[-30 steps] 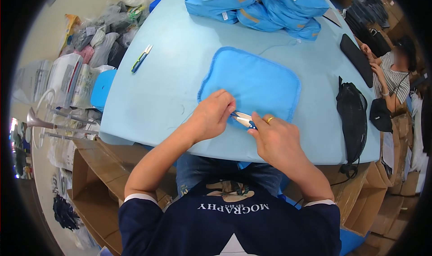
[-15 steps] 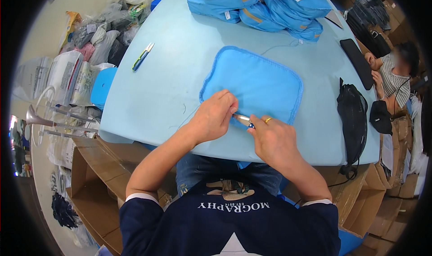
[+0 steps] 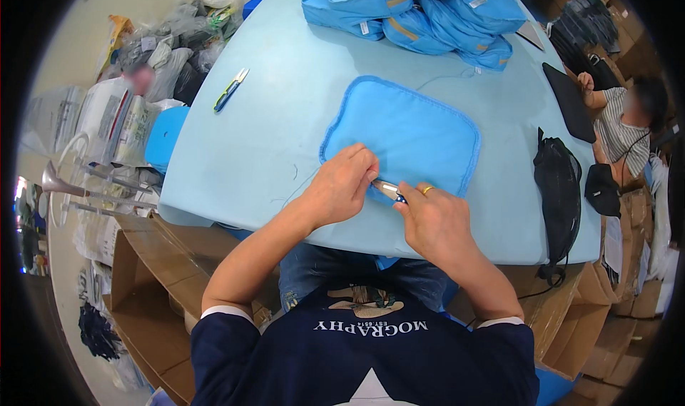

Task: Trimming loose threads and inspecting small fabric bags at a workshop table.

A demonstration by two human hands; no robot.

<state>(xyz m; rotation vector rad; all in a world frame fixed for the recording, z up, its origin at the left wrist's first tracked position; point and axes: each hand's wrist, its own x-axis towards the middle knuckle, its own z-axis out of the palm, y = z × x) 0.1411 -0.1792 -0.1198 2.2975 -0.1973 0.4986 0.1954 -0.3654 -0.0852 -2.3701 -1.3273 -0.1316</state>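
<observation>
A blue padded fabric piece (image 3: 403, 128) with a stitched border lies on the pale blue table (image 3: 257, 156). My left hand (image 3: 342, 181) pinches its lower edge near the left corner, fingertips closed over whatever thread or fabric is there. My right hand (image 3: 437, 224), with a gold ring, is closed around small thread snips (image 3: 391, 191), whose blade tips lie at the left hand's fingertips. Loose threads lie left of my hands. A second pair of snips (image 3: 230, 90), green and dark blue, rests on the table at upper left.
Several blue bags (image 3: 417, 21) are piled at the back. A black mesh pouch (image 3: 558, 199) and dark flat case (image 3: 567, 103) lie along the right edge, beside a co-worker (image 3: 624, 124). Cardboard boxes (image 3: 146, 306) stand below the table; bagged goods (image 3: 164, 70) are heaped at left.
The snips' blades look less spread than a second ago. My hands have barely moved. The co-worker's hands have shifted, and the whole view has moved slightly.
</observation>
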